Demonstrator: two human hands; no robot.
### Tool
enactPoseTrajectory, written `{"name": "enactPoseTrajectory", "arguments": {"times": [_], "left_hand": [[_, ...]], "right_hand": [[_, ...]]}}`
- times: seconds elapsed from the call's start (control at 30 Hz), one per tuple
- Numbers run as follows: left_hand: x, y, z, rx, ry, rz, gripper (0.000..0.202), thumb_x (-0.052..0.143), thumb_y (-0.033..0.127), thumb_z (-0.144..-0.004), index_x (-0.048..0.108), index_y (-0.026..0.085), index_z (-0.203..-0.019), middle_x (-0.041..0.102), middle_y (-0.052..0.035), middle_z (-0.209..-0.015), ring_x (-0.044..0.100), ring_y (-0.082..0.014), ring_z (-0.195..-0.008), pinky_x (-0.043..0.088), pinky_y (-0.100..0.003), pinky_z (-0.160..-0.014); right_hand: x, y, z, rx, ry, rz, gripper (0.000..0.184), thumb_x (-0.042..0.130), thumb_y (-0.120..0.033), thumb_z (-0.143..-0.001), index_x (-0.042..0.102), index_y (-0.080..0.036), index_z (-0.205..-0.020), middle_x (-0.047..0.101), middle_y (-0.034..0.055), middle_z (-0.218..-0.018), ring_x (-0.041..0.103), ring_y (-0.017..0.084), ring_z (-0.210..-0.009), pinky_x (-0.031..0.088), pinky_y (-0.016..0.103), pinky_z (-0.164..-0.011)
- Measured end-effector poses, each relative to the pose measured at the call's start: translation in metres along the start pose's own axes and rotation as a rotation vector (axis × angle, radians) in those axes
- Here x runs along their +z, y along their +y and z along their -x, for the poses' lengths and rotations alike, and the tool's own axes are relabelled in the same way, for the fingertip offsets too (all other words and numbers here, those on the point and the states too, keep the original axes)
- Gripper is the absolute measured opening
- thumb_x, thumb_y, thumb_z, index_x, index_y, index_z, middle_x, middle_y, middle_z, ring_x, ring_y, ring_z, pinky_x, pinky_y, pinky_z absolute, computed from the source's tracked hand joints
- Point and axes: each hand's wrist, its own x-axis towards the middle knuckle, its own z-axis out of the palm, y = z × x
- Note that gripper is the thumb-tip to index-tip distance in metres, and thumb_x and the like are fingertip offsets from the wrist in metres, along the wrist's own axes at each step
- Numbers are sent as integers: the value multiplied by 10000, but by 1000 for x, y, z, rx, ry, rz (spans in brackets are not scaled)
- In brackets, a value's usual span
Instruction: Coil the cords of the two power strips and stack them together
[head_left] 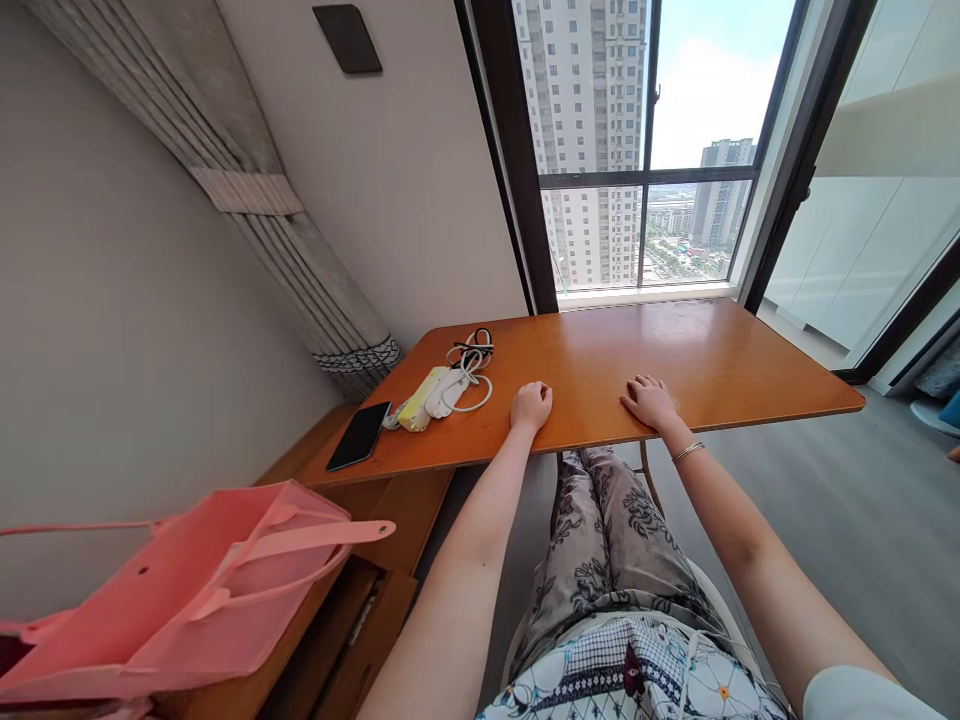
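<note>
My left hand (pixel 532 406) rests on the orange-brown wooden table (pixel 600 350) near its front edge, with the fingers curled into a loose fist. No object shows in it. My right hand (pixel 649 402) lies palm down on the same table, its fingers stretched out and a little apart, holding nothing. A thin bracelet (pixel 688 452) circles the right wrist. Left of my left hand lie a white-and-yellow power strip (pixel 426 396) and a loosely coiled white cable (pixel 480 385). A black phone (pixel 360 436) sits flat at the table's left end, apart from both hands.
A pink bag (pixel 202 590) stands open at the lower left on a wooden cabinet (pixel 375 640). A pleated curtain (pixel 300 260) hangs at the table's left. Behind the table is a window (pixel 645 180) with tall buildings outside. My legs extend under the table.
</note>
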Motion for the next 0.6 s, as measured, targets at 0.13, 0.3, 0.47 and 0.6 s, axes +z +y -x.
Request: {"name": "enactPoseTrajectory", "arguments": {"times": [0.13, 0.3, 0.47, 0.6], "left_hand": [[-1, 0, 0, -2, -4, -8, 284, 438, 286, -956, 693, 162, -979, 724, -144, -1080, 649, -274, -1046, 496, -387, -936], [0, 0, 0, -4, -4, -14, 289, 425, 269, -960, 694, 163, -981, 724, -139, -1079, 650, -264, -1046, 494, -379, -947], [-1, 0, -1, -10, 0, -16, 289, 427, 275, -964, 693, 165, -986, 722, -141, -1087, 647, -267, -1053, 492, -376, -948], [-1, 1, -1, -11, -4, -22, 293, 427, 282, -960, 695, 167, -985, 719, -143, -1083, 645, -270, -1052, 492, -382, -948]], "right_hand": [[2, 2, -1, -1, 1, -7, 505, 418, -498, -1003, 580, -196, -1374, 465, 111, -1552, 349, 292, -1468, 235, 505, -1212], [3, 4, -2, -9, 9, -14, 506, 423, -508, -1000, 578, -206, -1376, 473, 114, -1543, 354, 288, -1459, 235, 506, -1206], [1, 3, -1, -8, 1, -17, 498, 411, -498, -1007, 588, -200, -1365, 468, 122, -1546, 352, 291, -1461, 232, 509, -1207], [0, 2, -1, -5, 2, -14, 494, 423, -494, -1005, 586, -200, -1367, 461, 118, -1553, 348, 293, -1465, 233, 510, -1209]]}}
